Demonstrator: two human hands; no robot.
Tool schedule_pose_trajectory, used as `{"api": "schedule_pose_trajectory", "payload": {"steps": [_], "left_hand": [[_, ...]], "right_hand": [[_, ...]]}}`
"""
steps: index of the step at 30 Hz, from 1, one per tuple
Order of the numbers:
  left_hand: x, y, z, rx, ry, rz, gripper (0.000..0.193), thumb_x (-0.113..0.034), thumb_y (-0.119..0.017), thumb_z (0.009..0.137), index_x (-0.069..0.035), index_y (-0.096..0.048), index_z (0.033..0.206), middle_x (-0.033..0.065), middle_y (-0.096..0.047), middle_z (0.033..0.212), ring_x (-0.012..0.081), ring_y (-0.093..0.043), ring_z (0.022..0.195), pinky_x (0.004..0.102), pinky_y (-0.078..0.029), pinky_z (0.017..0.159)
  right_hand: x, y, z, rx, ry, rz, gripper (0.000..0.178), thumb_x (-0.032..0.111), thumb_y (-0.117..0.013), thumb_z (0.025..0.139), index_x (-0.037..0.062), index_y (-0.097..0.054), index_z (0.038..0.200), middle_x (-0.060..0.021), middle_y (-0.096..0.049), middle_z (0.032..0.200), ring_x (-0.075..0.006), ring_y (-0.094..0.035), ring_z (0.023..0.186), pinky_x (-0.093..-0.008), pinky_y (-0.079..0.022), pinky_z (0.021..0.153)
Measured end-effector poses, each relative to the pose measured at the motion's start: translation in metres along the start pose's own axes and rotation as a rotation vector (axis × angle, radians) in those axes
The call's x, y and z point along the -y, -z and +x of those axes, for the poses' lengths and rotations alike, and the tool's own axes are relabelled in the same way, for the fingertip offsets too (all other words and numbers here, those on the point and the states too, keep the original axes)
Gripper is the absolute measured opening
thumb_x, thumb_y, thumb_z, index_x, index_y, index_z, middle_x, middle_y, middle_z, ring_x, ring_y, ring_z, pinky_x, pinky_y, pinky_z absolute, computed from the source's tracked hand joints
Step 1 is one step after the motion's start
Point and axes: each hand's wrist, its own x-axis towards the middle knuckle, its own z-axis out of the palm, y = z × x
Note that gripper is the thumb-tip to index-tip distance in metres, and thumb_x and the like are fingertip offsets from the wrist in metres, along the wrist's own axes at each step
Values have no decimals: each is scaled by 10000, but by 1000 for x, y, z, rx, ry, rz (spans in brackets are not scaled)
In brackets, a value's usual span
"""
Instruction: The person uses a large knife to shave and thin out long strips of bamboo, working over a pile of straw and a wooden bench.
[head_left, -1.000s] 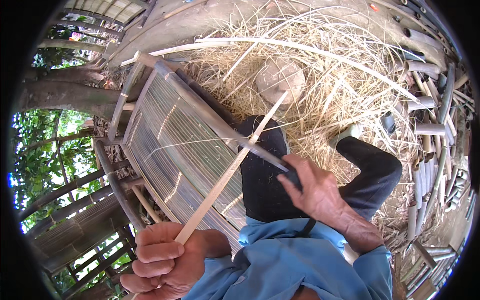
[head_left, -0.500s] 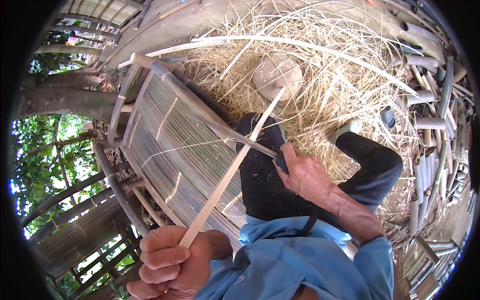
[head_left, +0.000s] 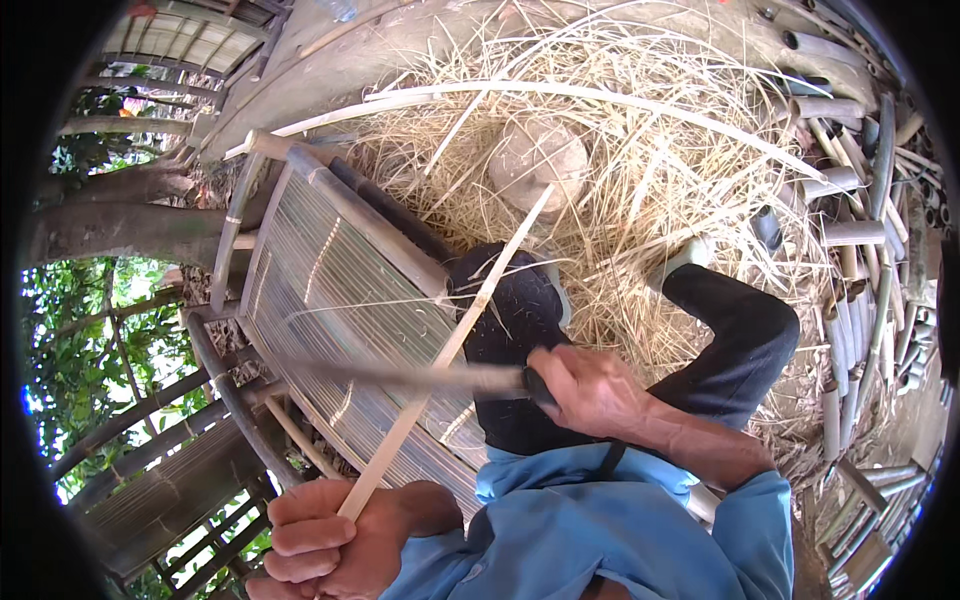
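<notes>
A long pale bamboo strip [head_left: 497, 270] runs slantwise from my left hand [head_left: 335, 545] up across my dark trouser knee. My left hand is closed around its near end. Its far tip overlaps the round wooden stump [head_left: 538, 165]; whether it touches the stump I cannot tell. In my right hand [head_left: 590, 390] is the dark handle of a long knife [head_left: 400, 374]. The knife's blade is smeared by motion and points left, crossing the strip around its middle. Thin curled slivers hang at the strip near the knee.
A slatted bamboo bench [head_left: 350, 265] stands to my left. Beyond my knees lies a heap of pale shavings [head_left: 650, 200] around the stump, with a long curved strip [head_left: 620, 103] across it. Cut bamboo tubes [head_left: 853, 235] are stacked along the right side.
My right hand has drawn the knife toward me along the strip, and its blade now lies more level and farther left. My left hand has kept its grip on the strip.
</notes>
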Motion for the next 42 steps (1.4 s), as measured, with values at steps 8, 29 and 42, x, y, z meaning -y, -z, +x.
{"api": "schedule_pose_trajectory", "payload": {"steps": [8, 29, 42], "left_hand": [[3, -1, 5, 210, 55, 43, 477, -432, -325, 1073, -174, -304, 672, -17, -233, 486, 114, -273, 369, 252, -232, 523], [0, 13, 5, 63, 89, -156, 391, -414, -388, 1087, -122, -397, 828, 1, -364, 604, 91, -337, 413, 227, -260, 347], [-6, 10, -4, 10, 122, -145, 436, -399, -353, 1102, -140, -343, 751, -18, -254, 588, 85, -216, 447, 231, -207, 440]], "right_hand": [[-106, -48, -41, 244, -599, -225, 353, 179, -650, 913, -1, -460, 1150, -205, -648, 760, -364, -655, 581, -461, -544, 513], [-7, 3, 2, -64, -309, -8, 300, 217, -674, 919, 61, -531, 1132, -153, -631, 797, -329, -651, 590, -411, -537, 504], [16, -1, 19, 2, -162, -84, 154, 149, -625, 886, 37, -523, 910, -78, -528, 685, -237, -617, 534, -364, -508, 428]]}}
